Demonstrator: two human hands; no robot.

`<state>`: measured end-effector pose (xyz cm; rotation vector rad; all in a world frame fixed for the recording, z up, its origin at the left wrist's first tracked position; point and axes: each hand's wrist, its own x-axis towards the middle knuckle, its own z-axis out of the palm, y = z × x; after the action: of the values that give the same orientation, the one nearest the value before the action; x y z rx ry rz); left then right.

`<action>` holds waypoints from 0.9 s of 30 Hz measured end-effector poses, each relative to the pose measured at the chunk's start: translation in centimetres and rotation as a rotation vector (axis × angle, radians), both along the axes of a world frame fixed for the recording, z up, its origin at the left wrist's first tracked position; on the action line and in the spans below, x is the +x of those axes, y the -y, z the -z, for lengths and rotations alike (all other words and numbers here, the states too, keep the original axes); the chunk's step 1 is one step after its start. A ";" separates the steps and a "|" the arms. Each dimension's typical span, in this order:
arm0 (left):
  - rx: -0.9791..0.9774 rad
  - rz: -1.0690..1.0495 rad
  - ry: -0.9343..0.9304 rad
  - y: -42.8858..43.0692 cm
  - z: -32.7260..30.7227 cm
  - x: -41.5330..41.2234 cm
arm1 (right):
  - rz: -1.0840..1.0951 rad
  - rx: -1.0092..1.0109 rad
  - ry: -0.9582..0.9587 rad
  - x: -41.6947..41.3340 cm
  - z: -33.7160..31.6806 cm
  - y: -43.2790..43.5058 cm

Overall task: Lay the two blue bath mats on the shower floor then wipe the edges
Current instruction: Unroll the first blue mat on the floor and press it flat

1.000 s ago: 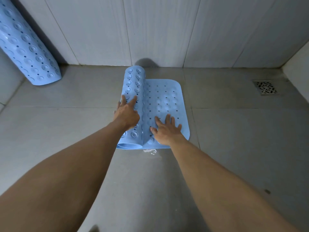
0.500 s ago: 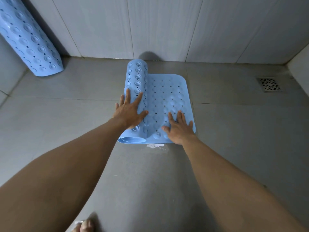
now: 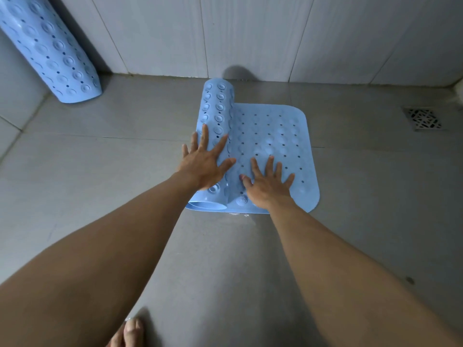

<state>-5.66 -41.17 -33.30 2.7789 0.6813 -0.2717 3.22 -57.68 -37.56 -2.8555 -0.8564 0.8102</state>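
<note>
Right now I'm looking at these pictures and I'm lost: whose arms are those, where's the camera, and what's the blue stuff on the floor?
No machine here: these are a person's two bare arms. Every picture comes from one wide-angle camera worn on the head, looking forward and down. On the grey tiled shower floor lies a blue bath mat, half unrolled: right part flat, left part a roll. The left hand rests with straight fingers on the roll; the right hand presses flat on the unrolled part. Neither hand grips anything. A second blue bath mat, fully rolled, leans against the wall at far left. A floor drain sits at far right; toes show at the bottom edge.
</note>
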 end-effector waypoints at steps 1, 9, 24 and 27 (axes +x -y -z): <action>0.009 0.004 -0.008 -0.2 0.1 -0.1 | -0.011 -0.008 0.018 -0.1 0.5 0.2; -0.055 -0.068 0.011 -1.0 0.6 -1.5 | -0.056 0.024 0.108 0.7 1.4 3.2; -0.128 -0.165 0.145 2.2 -0.2 0.7 | 0.053 -0.040 0.103 1.0 0.2 6.4; -0.048 -0.138 0.113 2.4 -0.5 1.2 | 0.063 -0.008 0.070 -0.1 0.5 4.2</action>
<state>-4.44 -43.52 -32.83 2.6629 0.8227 -0.1012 3.14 -61.85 -38.05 -2.9174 -0.7673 0.7118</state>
